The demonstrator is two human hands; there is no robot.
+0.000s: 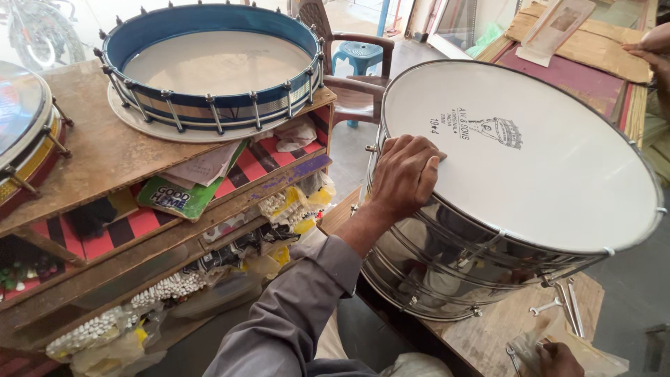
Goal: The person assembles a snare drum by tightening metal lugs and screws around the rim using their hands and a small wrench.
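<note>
Left hand (pixel 405 174) lay on near rim of steel drum (pixel 488 258), fingers (pixel 419 150) curled, pressing white drumhead (pixel 530 160) edge; drum extended right and away from fingers, tilted on wooden counter (pixel 488 335). Right hand (pixel 558 359) at bottom edge, fingers on clear plastic bag (pixel 593 356); grip state unclear. Spanner (pixel 548 306) just above right fingers. Blue frame drum (pixel 209 63) on shelf, well left.

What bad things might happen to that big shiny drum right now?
The big drum leans tilted on the wooden bench, steadied only by the left hand at its rim, so it might roll or slip off. The right hand is low by a plastic bag, away from the drum, so it may not catch it. A spanner lies just under the drum and could scratch the metal.
</note>
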